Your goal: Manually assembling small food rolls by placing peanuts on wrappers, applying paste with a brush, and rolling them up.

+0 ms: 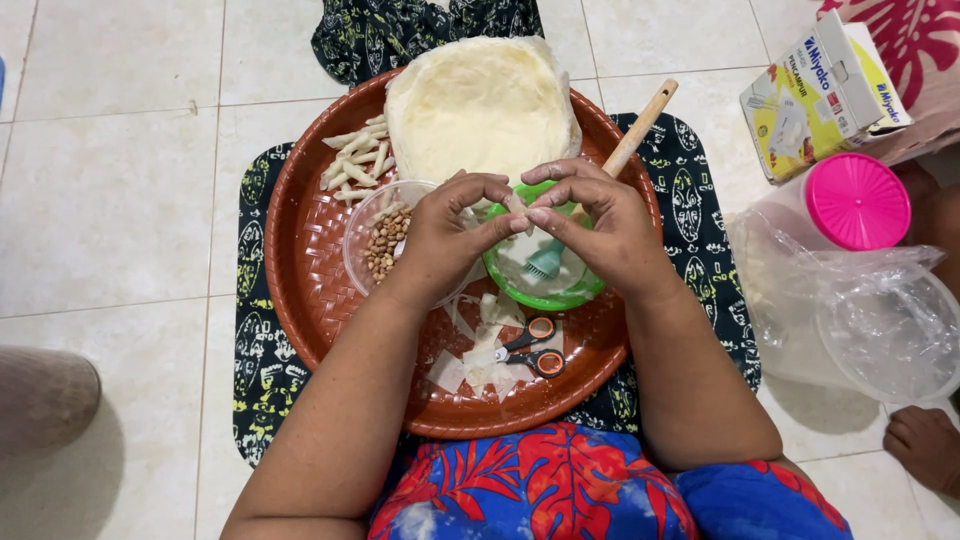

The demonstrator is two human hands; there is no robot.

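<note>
My left hand [447, 232] and my right hand [600, 225] meet fingertip to fingertip over a green bowl [530, 292], pinching a small pale strip of dough [517, 206] between them. A teal brush with a wooden handle [636, 133] rests in the bowl. Left of it a clear bowl of peanuts [386, 243] sits partly under my left hand. Several rolled dough sticks [356, 160] lie beside a stack of pale dough sheets [480, 105]. Everything sits on a round brown woven tray [310, 280].
Orange-handled scissors [535, 348] and dough scraps lie at the tray's near side. The tray rests on a dark patterned cloth [255, 350] over white floor tiles. To the right are a pink-lidded container [856, 200], a clear plastic bag, a cardboard box [822, 92] and another person's foot [925, 445].
</note>
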